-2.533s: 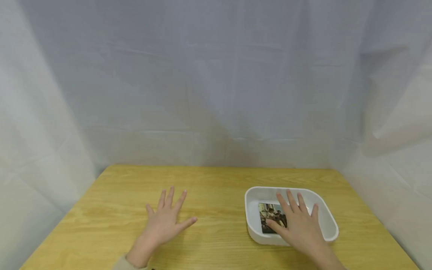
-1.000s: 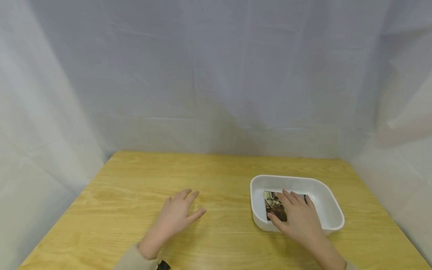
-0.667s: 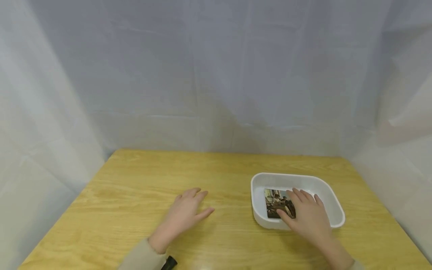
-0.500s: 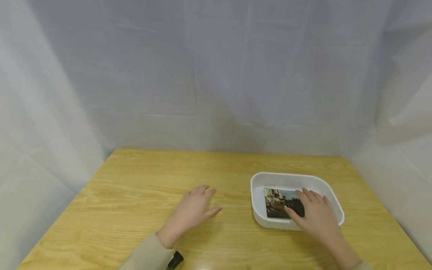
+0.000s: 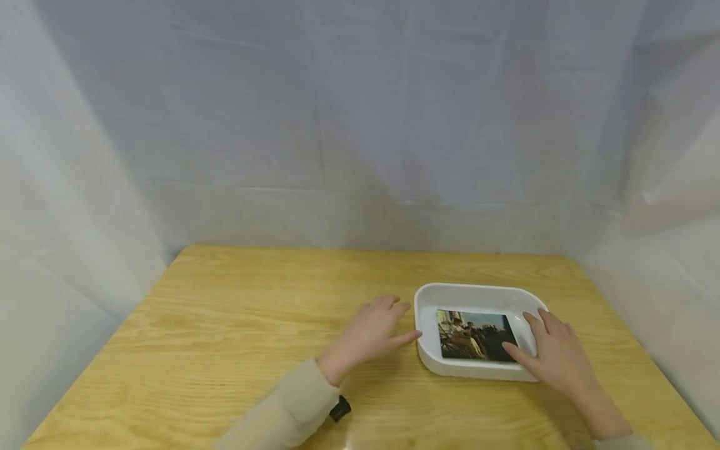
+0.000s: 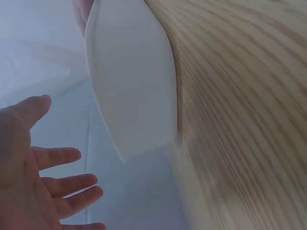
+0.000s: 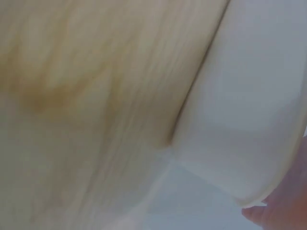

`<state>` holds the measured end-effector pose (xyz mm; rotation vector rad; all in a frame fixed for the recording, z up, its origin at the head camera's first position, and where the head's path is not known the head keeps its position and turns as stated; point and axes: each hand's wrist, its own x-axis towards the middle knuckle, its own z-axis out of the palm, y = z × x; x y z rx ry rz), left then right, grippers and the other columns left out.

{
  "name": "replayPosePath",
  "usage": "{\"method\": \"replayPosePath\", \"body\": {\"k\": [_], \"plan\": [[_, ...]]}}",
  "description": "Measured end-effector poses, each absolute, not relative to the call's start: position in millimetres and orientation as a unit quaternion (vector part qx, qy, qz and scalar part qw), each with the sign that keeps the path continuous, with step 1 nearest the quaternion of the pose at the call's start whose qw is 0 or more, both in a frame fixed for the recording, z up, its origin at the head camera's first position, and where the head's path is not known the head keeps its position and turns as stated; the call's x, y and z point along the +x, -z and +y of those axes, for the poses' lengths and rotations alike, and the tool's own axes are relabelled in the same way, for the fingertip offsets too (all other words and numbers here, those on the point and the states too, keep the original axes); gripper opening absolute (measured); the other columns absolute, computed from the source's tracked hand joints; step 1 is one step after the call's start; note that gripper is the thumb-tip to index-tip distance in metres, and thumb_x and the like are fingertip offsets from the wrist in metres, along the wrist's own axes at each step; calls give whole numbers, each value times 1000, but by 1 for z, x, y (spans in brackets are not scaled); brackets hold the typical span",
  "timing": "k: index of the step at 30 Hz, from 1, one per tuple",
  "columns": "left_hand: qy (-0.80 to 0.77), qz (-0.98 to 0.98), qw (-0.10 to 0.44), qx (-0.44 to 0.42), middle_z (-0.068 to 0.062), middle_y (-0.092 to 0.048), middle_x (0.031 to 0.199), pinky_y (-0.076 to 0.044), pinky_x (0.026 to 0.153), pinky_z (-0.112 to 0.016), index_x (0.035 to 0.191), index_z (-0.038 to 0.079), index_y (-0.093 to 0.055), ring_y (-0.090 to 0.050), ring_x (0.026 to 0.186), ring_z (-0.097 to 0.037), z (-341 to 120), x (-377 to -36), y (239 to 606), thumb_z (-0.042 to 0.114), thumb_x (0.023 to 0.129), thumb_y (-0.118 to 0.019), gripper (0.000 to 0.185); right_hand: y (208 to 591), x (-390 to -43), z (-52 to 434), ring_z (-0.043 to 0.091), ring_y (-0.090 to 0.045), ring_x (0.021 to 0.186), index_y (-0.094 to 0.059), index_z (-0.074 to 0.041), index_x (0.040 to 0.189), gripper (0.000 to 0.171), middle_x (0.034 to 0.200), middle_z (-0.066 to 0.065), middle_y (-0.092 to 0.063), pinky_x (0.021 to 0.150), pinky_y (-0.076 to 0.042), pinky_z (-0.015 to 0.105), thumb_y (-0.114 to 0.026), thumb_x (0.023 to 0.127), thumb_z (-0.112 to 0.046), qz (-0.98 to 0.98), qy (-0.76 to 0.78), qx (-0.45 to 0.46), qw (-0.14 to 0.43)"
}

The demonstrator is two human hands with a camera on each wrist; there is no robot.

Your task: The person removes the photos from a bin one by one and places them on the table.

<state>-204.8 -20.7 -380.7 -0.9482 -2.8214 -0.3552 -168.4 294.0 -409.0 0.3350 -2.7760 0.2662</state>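
A white tub (image 5: 472, 370) with rounded corners stands on the wooden table, towards the right. Flat on its floor lies a picture card (image 5: 472, 336) showing figures and a dark landscape. My left hand (image 5: 371, 332) is just left of the tub, its thumb tip near the rim; the left wrist view shows these fingers (image 6: 72, 187) spread and a gap to the tub wall (image 6: 134, 81). Over the tub's right end is my right hand (image 5: 559, 361), its fingers relaxed and partly hiding that rim. In the right wrist view, little of this hand (image 7: 283, 206) shows beside the rim; contact is unclear.
The wooden table (image 5: 253, 300) runs up to pale cloth sheets (image 5: 360, 125) hanging behind it and at both sides. A small black object (image 5: 340, 409) shows beneath the left sleeve cuff (image 5: 309, 390).
My left hand has moved right, up to the tub's left side. The right hand has drifted right from over the card to the tub's right end, uncovering the card. The head view tilted slightly.
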Motion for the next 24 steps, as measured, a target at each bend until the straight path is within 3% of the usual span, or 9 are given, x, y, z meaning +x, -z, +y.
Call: {"method": "replayPosePath", "body": {"k": [13,20,24], "plan": [[166,-925,26,-340,-7,-47,125,-37,91,-28,126,7,-46,-45,112,-18,46,-228,385,53,84,-49,62,415,-165,303,50,-6,124,-24,15,131,88,133,40,-11,97,-8,58,-57,80,-50,-977,-133,145,87],[178,-924,5,-340,-7,-49,124,-36,92,-25,127,4,-44,-46,111,-17,77,-243,394,50,77,-61,70,415,-168,302,49,-3,125,-20,17,131,91,134,41,-6,97,-9,58,-53,81,-52,-981,-120,139,69],[150,-929,3,-339,-2,-55,107,-42,77,-20,118,5,-50,-53,91,-10,89,-249,404,55,69,-65,71,415,-169,299,49,-4,125,-19,17,131,92,134,41,-5,97,-10,58,-51,82,-53,-982,-114,139,57]]}}
